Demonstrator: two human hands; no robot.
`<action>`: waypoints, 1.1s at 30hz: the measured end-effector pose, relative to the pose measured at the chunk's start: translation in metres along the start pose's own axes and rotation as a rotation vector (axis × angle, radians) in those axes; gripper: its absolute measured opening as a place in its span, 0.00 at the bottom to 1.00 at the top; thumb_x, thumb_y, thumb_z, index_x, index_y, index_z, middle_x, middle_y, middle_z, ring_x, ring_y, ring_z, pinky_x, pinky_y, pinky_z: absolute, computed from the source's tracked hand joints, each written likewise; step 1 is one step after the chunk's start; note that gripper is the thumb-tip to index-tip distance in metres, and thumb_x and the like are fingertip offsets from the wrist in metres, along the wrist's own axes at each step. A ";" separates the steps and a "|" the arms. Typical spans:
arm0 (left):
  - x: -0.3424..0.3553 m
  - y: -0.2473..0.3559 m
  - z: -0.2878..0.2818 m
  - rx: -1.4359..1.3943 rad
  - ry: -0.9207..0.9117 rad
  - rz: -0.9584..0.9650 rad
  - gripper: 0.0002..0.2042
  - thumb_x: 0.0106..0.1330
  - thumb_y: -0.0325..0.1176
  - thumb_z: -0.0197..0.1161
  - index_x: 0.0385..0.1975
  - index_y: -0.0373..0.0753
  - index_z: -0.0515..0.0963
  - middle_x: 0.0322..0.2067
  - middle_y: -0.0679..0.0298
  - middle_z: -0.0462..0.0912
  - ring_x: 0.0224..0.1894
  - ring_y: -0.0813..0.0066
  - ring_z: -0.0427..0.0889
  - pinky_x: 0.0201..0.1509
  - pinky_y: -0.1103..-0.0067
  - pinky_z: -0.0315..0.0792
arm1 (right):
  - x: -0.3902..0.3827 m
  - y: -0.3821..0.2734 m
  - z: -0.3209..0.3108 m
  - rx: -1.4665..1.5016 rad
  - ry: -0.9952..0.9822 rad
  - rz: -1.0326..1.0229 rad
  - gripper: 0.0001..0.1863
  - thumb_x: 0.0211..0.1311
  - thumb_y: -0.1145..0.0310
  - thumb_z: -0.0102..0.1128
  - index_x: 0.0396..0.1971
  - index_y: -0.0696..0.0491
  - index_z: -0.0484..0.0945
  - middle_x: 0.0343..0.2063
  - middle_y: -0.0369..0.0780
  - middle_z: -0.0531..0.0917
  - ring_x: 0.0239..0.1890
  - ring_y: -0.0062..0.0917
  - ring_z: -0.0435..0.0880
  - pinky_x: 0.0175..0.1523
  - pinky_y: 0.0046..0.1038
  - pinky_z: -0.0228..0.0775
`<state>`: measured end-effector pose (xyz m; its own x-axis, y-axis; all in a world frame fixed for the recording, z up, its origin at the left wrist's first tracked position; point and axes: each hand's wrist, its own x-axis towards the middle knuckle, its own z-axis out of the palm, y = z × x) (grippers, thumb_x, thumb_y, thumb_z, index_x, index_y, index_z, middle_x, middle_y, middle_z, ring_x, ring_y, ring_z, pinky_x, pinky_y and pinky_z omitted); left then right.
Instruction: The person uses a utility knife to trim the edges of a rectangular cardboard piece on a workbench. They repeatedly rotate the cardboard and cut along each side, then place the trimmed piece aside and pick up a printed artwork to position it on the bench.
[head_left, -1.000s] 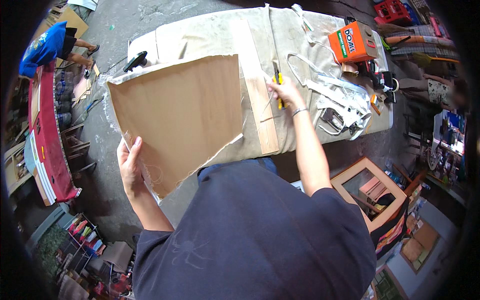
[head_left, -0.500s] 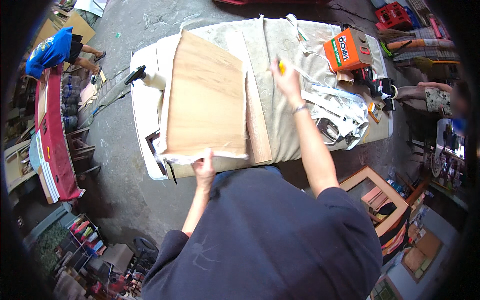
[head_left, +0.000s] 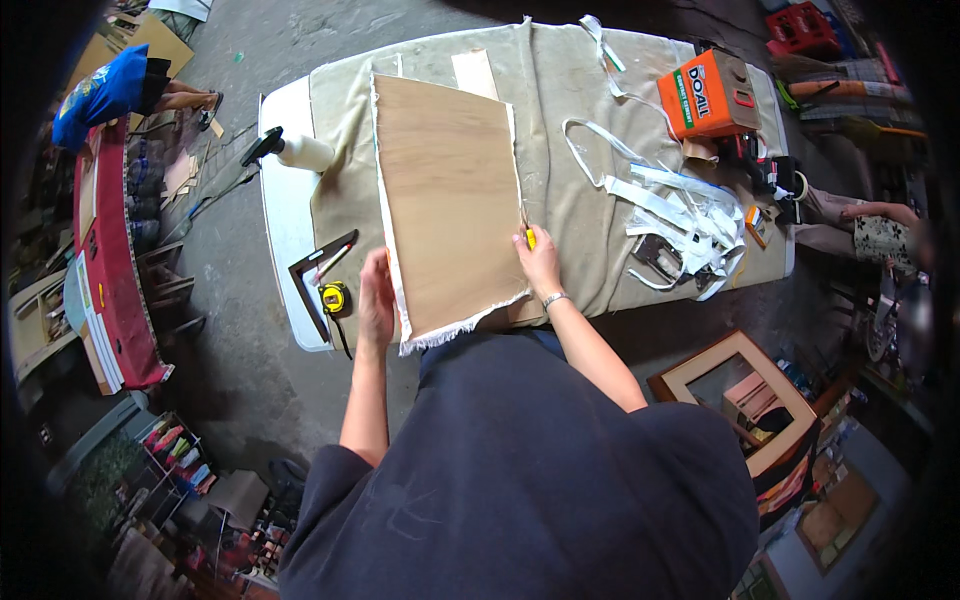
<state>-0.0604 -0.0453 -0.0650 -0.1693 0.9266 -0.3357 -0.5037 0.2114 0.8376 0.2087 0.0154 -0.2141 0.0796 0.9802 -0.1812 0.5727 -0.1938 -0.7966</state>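
Note:
A tan wood panel (head_left: 447,200) with white fabric fraying along its edges lies on the cloth-covered table in front of me. My left hand (head_left: 376,303) is upright at the panel's left edge, its fingers stretched along the side, seemingly touching it. At the right edge, my right hand (head_left: 541,266) grips a yellow-handled utility knife (head_left: 531,238). Its thin blade points away from me, along the white edging. A pale board (head_left: 474,72) shows partly from under the panel's far end.
Left of the panel are a spray bottle (head_left: 305,153), a black square (head_left: 308,292), a pen and a yellow tape measure (head_left: 334,297). To the right lie white strips (head_left: 676,215), a stapler (head_left: 657,258) and an orange can (head_left: 705,95). Other people are at both sides.
The panel has shifted right, uncovering the square and tape measure. My right hand has come down and left to its right edge; my left hand has moved from the near edge to the left edge.

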 end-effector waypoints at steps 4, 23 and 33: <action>0.045 0.001 0.001 0.438 0.060 0.015 0.11 0.67 0.26 0.60 0.43 0.37 0.65 0.36 0.67 0.73 0.39 0.82 0.72 0.46 0.82 0.68 | 0.017 -0.013 0.003 0.051 0.014 -0.045 0.13 0.61 0.67 0.61 0.42 0.59 0.78 0.35 0.48 0.82 0.40 0.42 0.81 0.47 0.36 0.72; 0.006 0.014 0.092 0.438 0.175 0.172 0.14 0.67 0.24 0.57 0.47 0.36 0.62 0.38 0.64 0.71 0.41 0.81 0.71 0.47 0.82 0.67 | 0.148 -0.048 0.044 0.410 -0.157 0.150 0.17 0.66 0.66 0.57 0.52 0.58 0.75 0.38 0.36 0.86 0.25 0.16 0.80 0.22 0.22 0.72; 0.013 0.019 0.096 0.452 0.102 0.113 0.17 0.69 0.32 0.57 0.48 0.35 0.57 0.42 0.61 0.66 0.46 0.78 0.66 0.55 0.77 0.63 | 0.143 -0.036 0.047 0.208 -0.108 0.195 0.17 0.66 0.63 0.57 0.48 0.59 0.75 0.37 0.38 0.87 0.30 0.20 0.84 0.19 0.23 0.73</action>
<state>0.0095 0.0006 -0.0119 -0.2955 0.9211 -0.2534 -0.0618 0.2463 0.9672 0.1609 0.1604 -0.2388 0.0780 0.9159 -0.3936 0.3744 -0.3929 -0.8399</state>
